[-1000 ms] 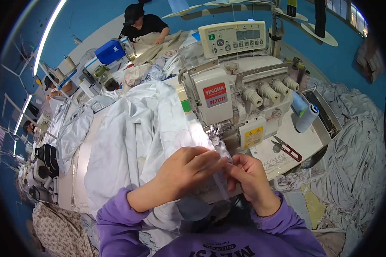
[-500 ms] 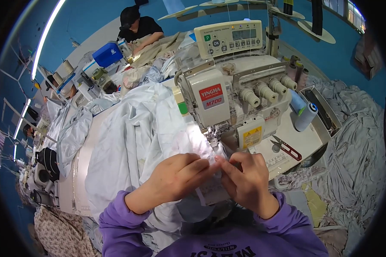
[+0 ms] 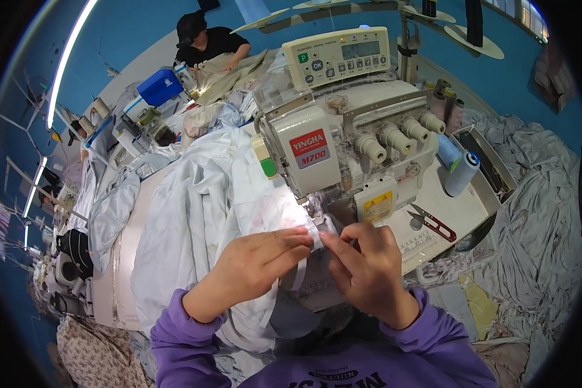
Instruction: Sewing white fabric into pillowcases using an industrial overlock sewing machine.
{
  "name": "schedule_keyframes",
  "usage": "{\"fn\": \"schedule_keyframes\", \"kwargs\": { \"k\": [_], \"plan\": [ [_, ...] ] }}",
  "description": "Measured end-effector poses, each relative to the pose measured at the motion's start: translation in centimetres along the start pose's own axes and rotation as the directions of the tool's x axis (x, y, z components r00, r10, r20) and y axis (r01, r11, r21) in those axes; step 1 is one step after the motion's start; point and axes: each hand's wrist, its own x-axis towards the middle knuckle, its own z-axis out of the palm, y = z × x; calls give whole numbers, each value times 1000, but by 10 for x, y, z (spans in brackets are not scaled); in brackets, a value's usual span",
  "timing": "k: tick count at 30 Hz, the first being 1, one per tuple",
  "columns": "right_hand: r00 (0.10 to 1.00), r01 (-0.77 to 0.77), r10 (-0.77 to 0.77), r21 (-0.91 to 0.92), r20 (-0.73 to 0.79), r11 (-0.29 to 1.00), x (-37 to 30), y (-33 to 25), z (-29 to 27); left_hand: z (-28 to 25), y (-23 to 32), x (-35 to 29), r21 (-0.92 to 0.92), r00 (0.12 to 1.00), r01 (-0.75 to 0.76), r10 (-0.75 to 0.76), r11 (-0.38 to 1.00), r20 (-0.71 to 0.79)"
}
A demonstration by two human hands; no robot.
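Note:
White fabric (image 3: 187, 200) lies in loose folds over the table, and its edge runs under the lit needle area of an overlock sewing machine (image 3: 330, 171). My left hand (image 3: 262, 265) rests on that edge just before the presser foot (image 3: 315, 216). Its fingers are drawn together and point right; the thumb is hidden beneath. Close beside it, my right hand (image 3: 368, 271) pinches the fabric edge between thumb and forefinger, the other fingers curled. A narrow strip of fabric hangs below my left hand.
Red-handled thread snips (image 3: 436, 224) lie on the machine table at right, near a pale blue thread cone (image 3: 462, 176) and an open box (image 3: 485, 158). Grey fabric (image 3: 537, 194) is heaped on the right. Beyond the table a co-worker (image 3: 207, 48) sits handling beige cloth (image 3: 233, 76).
My left hand has shifted slightly left, and its fingers have straightened from a curl. The right hand has moved slightly left and remains pinched. The head view has shifted a little.

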Motion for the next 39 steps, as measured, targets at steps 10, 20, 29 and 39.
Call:
{"fn": "schedule_keyframes", "kwargs": {
  "k": [10, 20, 29, 39],
  "plan": [
    [58, -474, -366, 348, 929, 809, -126, 6, 68, -1, -46, 1, 0, 962, 255, -254, 967, -101],
    [536, -609, -155, 507, 830, 610, -203, 1, 104, 6, -70, -15, -838, 710, 256, -682, 481, -174],
    [628, -702, 713, 621, 311, 348, -147, 67, -177, -20, -61, -23, -516, 922, 284, -378, 808, -85],
    [822, -491, 564, -399, 84, 775, -166, 50, -101, -14, -19, -21, -84, 978, 211, -210, 974, 14]
  ]
}}
